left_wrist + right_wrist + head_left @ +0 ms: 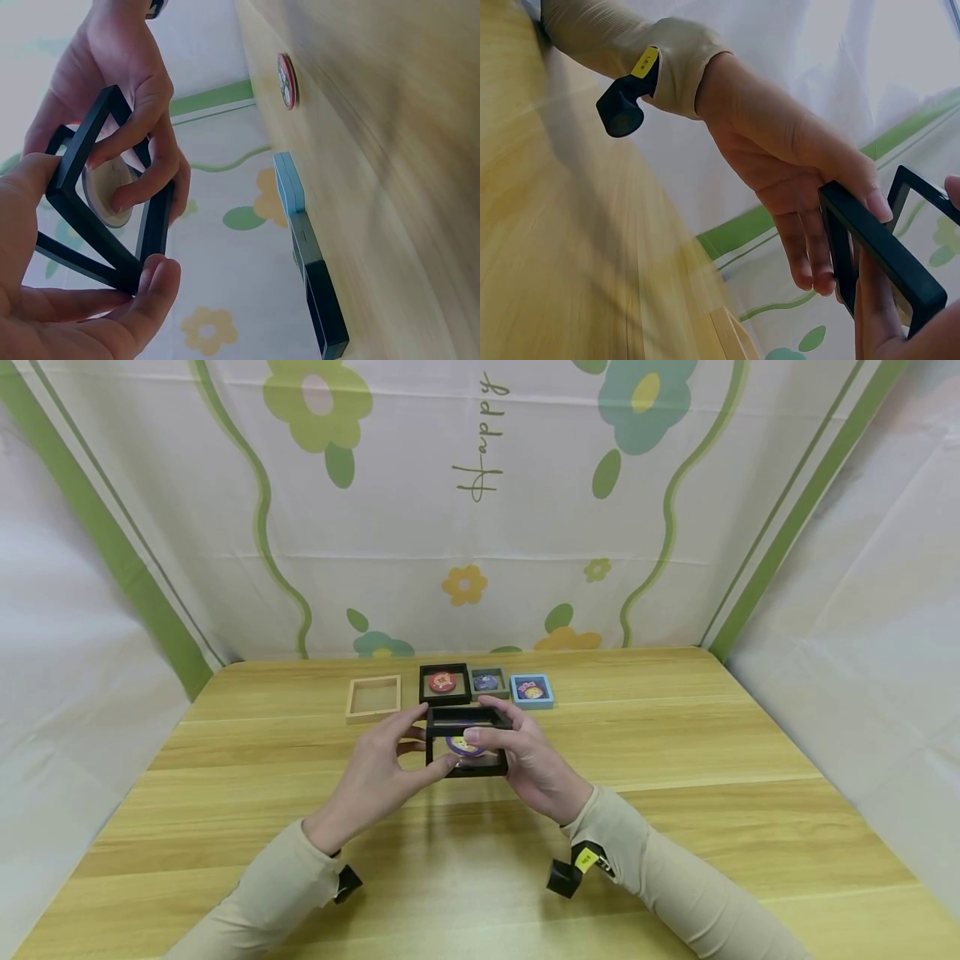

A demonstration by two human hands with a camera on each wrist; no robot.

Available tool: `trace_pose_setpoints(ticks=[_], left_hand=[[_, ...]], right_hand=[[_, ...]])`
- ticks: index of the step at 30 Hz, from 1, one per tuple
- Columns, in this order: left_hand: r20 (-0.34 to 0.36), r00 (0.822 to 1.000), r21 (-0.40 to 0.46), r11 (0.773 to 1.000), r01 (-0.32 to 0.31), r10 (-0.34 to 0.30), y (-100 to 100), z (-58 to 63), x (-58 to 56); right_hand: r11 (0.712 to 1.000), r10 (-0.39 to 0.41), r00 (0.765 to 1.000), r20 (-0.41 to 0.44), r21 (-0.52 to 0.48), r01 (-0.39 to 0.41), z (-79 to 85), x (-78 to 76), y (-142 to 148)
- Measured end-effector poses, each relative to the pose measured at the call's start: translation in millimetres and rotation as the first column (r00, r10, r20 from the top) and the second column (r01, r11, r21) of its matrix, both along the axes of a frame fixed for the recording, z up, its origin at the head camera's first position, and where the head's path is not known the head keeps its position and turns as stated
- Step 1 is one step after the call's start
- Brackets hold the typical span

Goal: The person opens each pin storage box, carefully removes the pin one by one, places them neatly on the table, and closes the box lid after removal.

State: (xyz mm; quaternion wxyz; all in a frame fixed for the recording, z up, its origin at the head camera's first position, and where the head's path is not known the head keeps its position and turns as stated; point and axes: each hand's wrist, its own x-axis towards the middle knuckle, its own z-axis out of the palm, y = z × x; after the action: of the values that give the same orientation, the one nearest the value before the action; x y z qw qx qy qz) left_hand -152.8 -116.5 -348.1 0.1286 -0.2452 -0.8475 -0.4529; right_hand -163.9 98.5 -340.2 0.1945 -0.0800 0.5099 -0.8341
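A black display frame (487, 771) stands opened into two halves above the table, gripped from both sides. My left hand (372, 770) holds its left side, with the thumb along the lower edge. On the right side my right hand (542, 768) grips it, thumb reaching inside onto a round badge (461, 749) with a purple rim. The left wrist view shows the badge's pale back (105, 187) between the two halves, with right-hand fingers touching it. The right thumb hides part of the badge's front.
Behind the hands stand a light wooden frame (350, 700), a black frame with a red badge (442, 682), a grey frame with a dark purple badge (486, 681) and a light blue frame (548, 692). A red-rimmed disc (286, 81) lies on the table (675, 860).
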Motion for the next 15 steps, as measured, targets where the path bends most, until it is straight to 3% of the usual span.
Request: trace_pose_setpoints(ticks=[8,15], left_hand=[[-0.015,1.000,-0.012,1.000,0.002,-0.002,0.9,1.1,1.5],[0.012,1.000,-0.016,1.000,-0.006,0.006,1.5,1.2,2.5]], right_hand=[[0.999,-0.015,1.000,0.006,0.031,0.015,0.2,-0.3,0.5],[0.999,-0.022,1.000,0.013,0.041,0.022,0.4,-0.2,0.0]])
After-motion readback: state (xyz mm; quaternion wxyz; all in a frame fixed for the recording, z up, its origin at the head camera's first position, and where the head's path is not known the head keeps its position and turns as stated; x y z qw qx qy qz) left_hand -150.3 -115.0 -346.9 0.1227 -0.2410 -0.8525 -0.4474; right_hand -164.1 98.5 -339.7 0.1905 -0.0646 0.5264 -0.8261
